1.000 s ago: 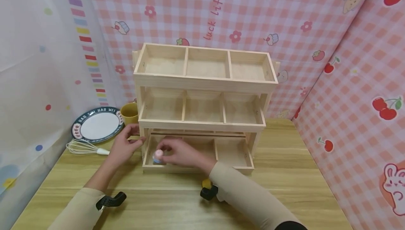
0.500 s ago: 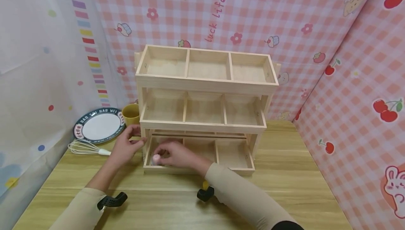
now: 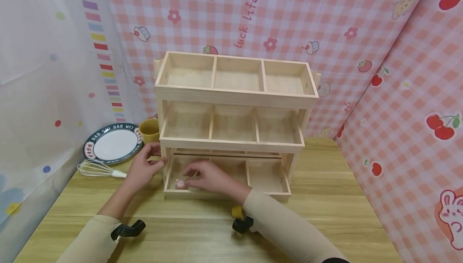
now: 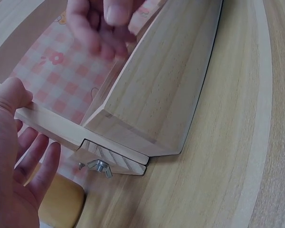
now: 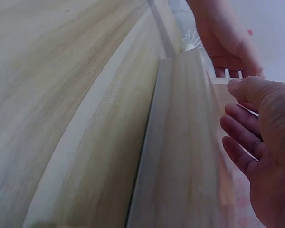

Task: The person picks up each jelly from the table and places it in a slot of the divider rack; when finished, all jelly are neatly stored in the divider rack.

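In the head view, a small object with a round pink top (image 3: 180,184) is in the left compartment of the bottom tier of a wooden three-tier shelf (image 3: 231,143). Beside it, my right hand (image 3: 209,178) has its fingers loosely bent and apart from it. The right wrist view also shows that hand (image 5: 270,128) holding nothing. My left hand (image 3: 142,166) grips the shelf's left upright. In the left wrist view, the left thumb and fingers (image 4: 33,156) lie on opposite sides of that wooden bar (image 4: 52,126).
Left of the shelf are a dark-rimmed plate (image 3: 113,142), a yellow mug (image 3: 149,130) and a whisk with a white handle (image 3: 118,173). A wing nut (image 4: 99,166) sticks out from the shelf's side. Patterned cloth walls (image 3: 289,18) stand behind and to the right.
My right hand has lowered the pink-topped object into the compartment, let go of it and drawn slightly to the right. The left hand keeps its place.
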The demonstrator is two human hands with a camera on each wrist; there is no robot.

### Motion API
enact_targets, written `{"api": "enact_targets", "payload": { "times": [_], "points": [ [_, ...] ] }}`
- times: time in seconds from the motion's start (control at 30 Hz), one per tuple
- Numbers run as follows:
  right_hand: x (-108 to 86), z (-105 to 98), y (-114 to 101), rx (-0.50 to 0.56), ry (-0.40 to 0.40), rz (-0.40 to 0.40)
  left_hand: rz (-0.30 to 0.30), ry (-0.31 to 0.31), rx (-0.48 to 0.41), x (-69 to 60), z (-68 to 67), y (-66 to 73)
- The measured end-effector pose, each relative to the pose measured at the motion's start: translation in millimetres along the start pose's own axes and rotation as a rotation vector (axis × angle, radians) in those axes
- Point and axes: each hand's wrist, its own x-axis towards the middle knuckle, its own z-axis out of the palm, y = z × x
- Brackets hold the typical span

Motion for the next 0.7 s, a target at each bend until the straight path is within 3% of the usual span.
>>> {"api": "enact_targets", "payload": {
  "times": [0.17,0.47,0.7],
  "points": [
    [-27.8,-16,-6,-0.060,0.037,-0.068,0.006,0.002,-0.001,-0.3,1.0,-1.0],
    [-99.5,-47,4,-0.112,0.139,-0.221,0.001,0.004,0.010,0.5,1.8,2.1],
    [-159.2,-57,16,-0.025,0.197,-0.093,-0.003,0.012,0.022,-0.3,1.5,2.0]
  ]
}}
